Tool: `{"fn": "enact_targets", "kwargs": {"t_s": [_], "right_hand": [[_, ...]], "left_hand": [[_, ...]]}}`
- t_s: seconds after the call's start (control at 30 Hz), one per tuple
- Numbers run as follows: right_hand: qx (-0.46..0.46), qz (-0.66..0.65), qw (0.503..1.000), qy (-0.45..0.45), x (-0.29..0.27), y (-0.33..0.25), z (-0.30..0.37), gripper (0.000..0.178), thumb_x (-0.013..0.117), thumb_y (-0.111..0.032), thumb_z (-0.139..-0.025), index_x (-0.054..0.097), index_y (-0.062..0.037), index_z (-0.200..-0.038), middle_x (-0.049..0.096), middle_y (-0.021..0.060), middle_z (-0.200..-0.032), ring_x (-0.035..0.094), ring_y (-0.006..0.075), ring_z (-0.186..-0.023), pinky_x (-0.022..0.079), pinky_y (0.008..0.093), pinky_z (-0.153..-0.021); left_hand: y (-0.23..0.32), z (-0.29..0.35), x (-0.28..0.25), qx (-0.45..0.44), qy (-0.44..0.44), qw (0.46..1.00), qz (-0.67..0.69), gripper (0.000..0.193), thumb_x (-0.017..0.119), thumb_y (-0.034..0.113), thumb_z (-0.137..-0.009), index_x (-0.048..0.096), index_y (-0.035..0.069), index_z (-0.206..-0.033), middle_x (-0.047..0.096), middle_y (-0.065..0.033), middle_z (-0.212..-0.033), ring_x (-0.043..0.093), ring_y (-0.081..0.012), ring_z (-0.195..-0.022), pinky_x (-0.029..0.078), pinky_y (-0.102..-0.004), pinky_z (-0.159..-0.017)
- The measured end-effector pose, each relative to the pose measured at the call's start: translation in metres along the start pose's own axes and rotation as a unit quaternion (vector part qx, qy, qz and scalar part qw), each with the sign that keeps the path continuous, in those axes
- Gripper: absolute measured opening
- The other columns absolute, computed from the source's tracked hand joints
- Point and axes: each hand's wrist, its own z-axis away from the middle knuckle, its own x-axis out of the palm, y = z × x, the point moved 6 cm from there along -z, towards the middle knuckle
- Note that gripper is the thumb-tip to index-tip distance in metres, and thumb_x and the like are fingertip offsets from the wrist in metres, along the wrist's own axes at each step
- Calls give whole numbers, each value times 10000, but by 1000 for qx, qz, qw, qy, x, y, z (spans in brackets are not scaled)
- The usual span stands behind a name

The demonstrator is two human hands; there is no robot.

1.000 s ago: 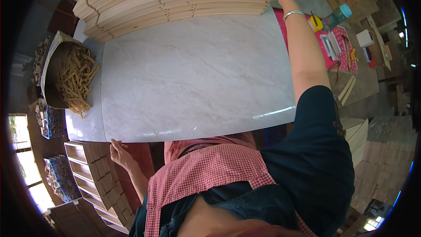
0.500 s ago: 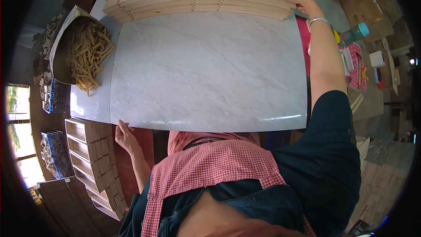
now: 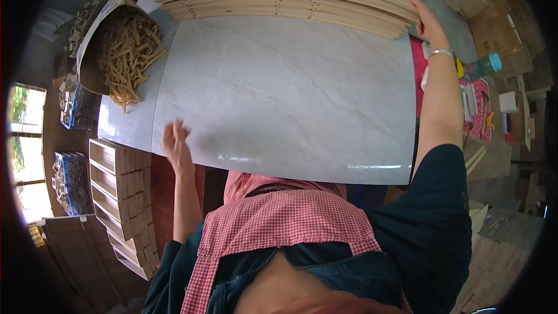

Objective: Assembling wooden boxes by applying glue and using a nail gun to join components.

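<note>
Along the far side of the table lies a tall stack of pale wooden slats (image 3: 349,9) with notched edges. At its right end, my right hand (image 3: 428,22) is closed on the end of a wooden slat, its fingers bent against the wood. How many slats it grips is hidden. Over the near left edge of the table, my left hand (image 3: 176,144) is raised with loosely curled fingers and a little blur. Nothing shows in it, and it is apart from the slats.
A grey marbled tabletop (image 3: 290,93) spreads before me. At its left, an open sack (image 3: 90,52) spills tan rubber bands (image 3: 128,52). Stacked wooden boxes (image 3: 107,183) stand beside the near left corner. A teal-capped bottle (image 3: 485,66) is on the right.
My left hand has risen from beside the table edge to above its near left part. My right hand stays at the slats' right end. The whole view has shifted slightly.
</note>
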Motion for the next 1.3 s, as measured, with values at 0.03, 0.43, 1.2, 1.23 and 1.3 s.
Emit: {"fn": "enact_targets", "kwargs": {"t_s": [0.03,0.43,1.2,1.23,1.3], "right_hand": [[-2,-9,1000,2,0,3,8,489,713,-542,-768,692,-68,-883,562,20,-713,410,108,-517,351,234,-461],[-18,-118,991,55,-6,21,140,459,677,-539,-799,637,-92,-894,507,10,-716,389,89,-529,332,239,-451],[-28,406,895,185,-148,281,324,567,759,-337,-850,587,8,-1266,625,235,-1135,604,420,-1071,491,497,-916],[16,424,888,178,-157,288,311,582,768,-321,-840,577,9,-1280,622,230,-1160,599,418,-1091,487,494,-933],[104,452,871,162,-161,294,286,617,785,-289,-820,557,11,-1308,617,220,-1209,589,415,-1131,478,488,-966]], "left_hand": [[9,-15,24,-16,-53,998,34,313,646,303,-1003,677,3,-1085,619,-48,-887,614,-145,-832,507,-265,-808],[94,-172,291,-290,-242,835,400,729,729,259,-950,337,-157,-1402,416,-321,-1378,590,-453,-1161,572,-535,-955],[-14,36,227,-453,-362,732,358,450,644,159,-992,464,-127,-1288,601,-264,-1159,692,-344,-988,607,-403,-868],[-10,41,216,-445,-361,734,365,450,644,159,-992,464,-127,-1288,601,-264,-1159,692,-344,-988,607,-403,-868],[7,63,190,-438,-499,728,168,461,656,202,-992,503,-107,-1298,633,-240,-1145,719,-278,-893,614,-336,-801]]}}
